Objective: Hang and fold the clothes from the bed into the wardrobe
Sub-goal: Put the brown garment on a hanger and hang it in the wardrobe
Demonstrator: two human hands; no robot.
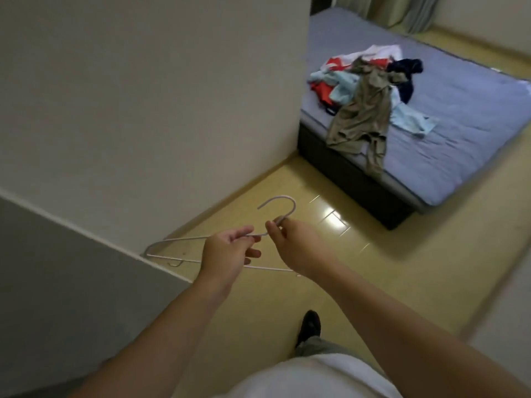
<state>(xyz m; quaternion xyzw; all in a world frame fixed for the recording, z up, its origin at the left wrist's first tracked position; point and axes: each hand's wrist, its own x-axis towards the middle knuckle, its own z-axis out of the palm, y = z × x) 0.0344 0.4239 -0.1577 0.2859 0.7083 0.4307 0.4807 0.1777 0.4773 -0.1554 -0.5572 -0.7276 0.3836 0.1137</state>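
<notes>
A thin pale wire hanger [178,239] is hanging in the air over the glossy yellow floor [359,282], lying roughly level with its hook curving up and away from the person. The left hand [230,249] is holding it on the sloping top wire just left of the neck: the thumb and forefinger are pinching the wire, and the other fingers [253,252] are curling loosely beneath it, above the bottom bar. The right hand [291,244] is pinching the foot of the hook between thumb and forefinger, so the hook is rising clear above both hands. The two hands are sitting just beside each other at the neck. The hanger's left shoulder is sticking out free to the left, while its right shoulder is passing behind the right wrist and cannot be seen.

A pale panel [143,96] is standing just to the left of the hanger, with a grey surface [57,268] below it. A dark shoe [309,326] is showing on the floor under the arms.

Well apart, up to the right, the bed [474,133] with its grey-blue cover is carrying a pile of clothes [344,90] in white, red, light blue and navy. An olive garment [362,116] is lying on top of the pile and trailing over the bed's near edge. Curtains [402,12] are hanging beyond the bed.
</notes>
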